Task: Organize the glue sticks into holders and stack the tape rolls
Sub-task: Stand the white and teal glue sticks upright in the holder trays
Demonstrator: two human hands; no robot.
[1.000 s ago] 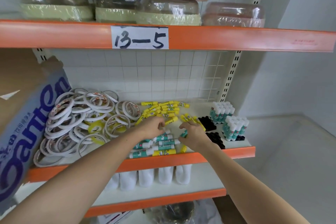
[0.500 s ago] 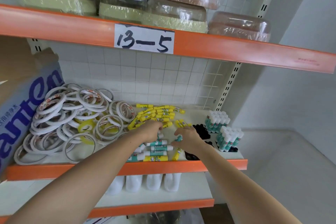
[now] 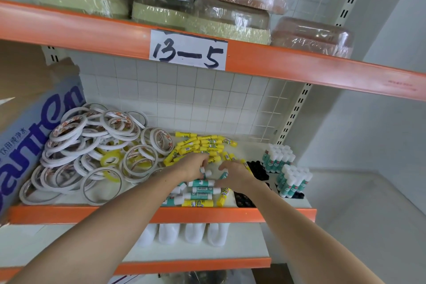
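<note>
Shelf layout, seen from the front edge

Tape rolls (image 3: 92, 157) lay at 9 o'clock, loose glue sticks (image 3: 202, 145) in the middle, holders (image 3: 258, 170) at 3 o'clock with standing glue sticks (image 3: 292, 180) in them; a box (image 3: 30, 127) stood left of the rolls.

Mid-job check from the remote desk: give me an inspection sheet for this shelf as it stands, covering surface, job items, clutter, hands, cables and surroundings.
Surface: white shelf with an orange front lip.
Job's things: tape rolls lie in a loose heap at the left, not stacked. Yellow glue sticks are scattered at the middle back, teal glue sticks loose at the front. Two holders at the right are full of upright sticks; empty black holders lie beside them.
Clutter: blue printed carton at far left.
Hands: left hand grips white-capped sticks; right hand pinches a teal stick.
Cables: nothing seen.
Surroundings: label 13-5 on the shelf above, wrapped containers there, white bottles below.
</note>
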